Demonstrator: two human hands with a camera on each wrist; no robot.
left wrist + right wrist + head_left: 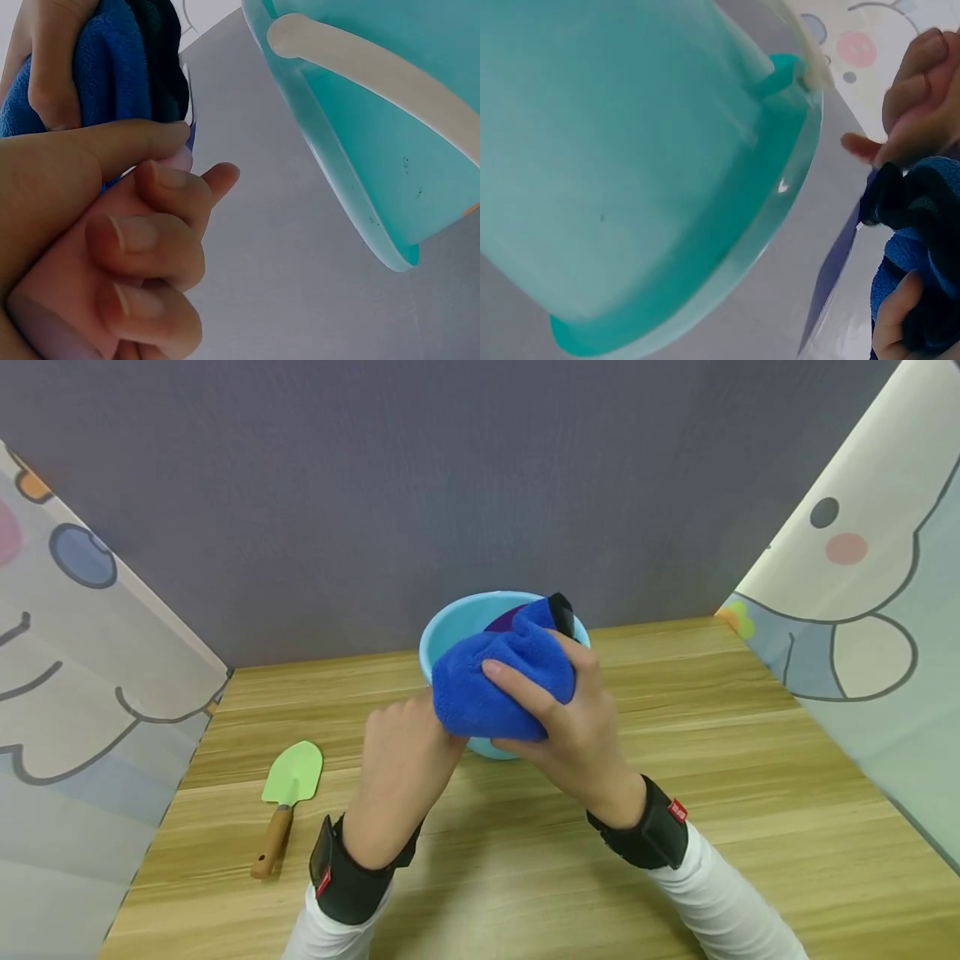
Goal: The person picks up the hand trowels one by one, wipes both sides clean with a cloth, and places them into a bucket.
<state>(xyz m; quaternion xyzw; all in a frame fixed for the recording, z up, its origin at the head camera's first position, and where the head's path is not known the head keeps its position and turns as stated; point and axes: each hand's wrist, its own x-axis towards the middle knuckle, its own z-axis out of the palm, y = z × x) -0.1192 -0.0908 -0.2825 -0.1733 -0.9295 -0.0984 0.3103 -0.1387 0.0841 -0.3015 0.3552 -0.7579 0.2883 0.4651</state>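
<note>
My left hand curls its fingers round a pink handle, seen in the left wrist view. A purple blade, apparently of the same tool, sticks out past the cloth; most of the tool is hidden, so its exact kind is unclear. With my right hand I grip a bunched blue towel with a dark edge, wrapped about the tool just beyond my left hand. Both hands are in front of and above the rim of a light blue bucket.
A hand trowel with a green blade and wooden handle lies on the wooden table at the left. The bucket has a pale carrying handle. A grey wall stands behind, with cartoon-printed panels at both sides.
</note>
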